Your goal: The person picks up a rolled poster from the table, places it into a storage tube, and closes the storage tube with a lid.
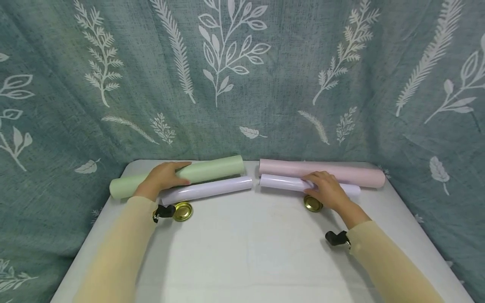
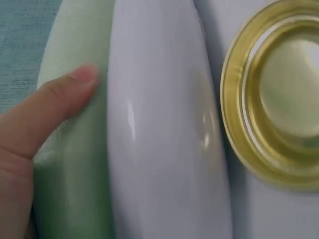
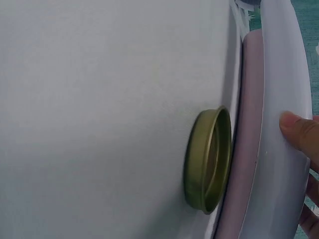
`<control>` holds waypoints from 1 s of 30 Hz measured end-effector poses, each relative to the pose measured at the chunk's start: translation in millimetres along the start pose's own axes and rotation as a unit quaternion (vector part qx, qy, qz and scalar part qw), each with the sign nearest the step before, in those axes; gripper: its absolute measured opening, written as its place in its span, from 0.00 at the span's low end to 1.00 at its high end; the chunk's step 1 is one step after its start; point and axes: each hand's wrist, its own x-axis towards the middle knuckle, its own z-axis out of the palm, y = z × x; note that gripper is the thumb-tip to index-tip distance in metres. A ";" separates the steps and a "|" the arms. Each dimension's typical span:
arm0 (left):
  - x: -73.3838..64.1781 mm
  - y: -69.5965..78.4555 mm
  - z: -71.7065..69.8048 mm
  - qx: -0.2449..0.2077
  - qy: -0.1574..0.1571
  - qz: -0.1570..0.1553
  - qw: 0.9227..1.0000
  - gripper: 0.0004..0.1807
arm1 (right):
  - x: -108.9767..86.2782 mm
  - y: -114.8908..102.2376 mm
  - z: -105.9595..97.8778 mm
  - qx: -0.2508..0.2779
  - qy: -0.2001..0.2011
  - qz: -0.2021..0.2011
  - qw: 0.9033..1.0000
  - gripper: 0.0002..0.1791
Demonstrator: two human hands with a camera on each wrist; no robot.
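My left hand grips the pale green roll at the back left, fingers over its far side and thumb on its near side. Just in front of that roll lies a glossy lavender roll, with a round gold lid close by it. On the right, my right hand holds a second lavender roll, its thumb pressed on the glossy surface. A pink roll lies behind it in the head view. Near the right fingertips is another gold lid, tilted on edge in the right wrist view.
The white table stretches forward from the rolls. A green curtain with leaf prints hangs at the back and along both sides. Black wrist mounts stick out by both sleeves.
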 end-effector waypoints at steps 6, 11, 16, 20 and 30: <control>-15.7 2.4 -9.7 -0.002 0.028 0.024 0.999 0.45 | -1.5 -3.3 -11.6 0.014 -0.027 0.025 0.999 0.26; -25.0 -0.3 -12.0 -0.010 0.038 0.031 0.999 0.46 | -2.9 -4.7 -16.1 0.026 -0.025 0.023 0.999 0.26; -36.6 -0.8 -13.9 -0.025 0.047 0.027 0.998 0.46 | -5.0 -9.0 -21.2 0.019 -0.004 0.004 1.000 0.26; -45.9 2.1 -13.7 -0.018 0.066 0.038 0.997 0.46 | -7.2 -14.0 -28.1 0.021 0.011 -0.006 1.000 0.25; -65.3 13.4 -10.9 -0.015 0.105 0.109 0.988 0.44 | -6.6 -21.7 -37.9 0.004 0.056 -0.062 0.996 0.26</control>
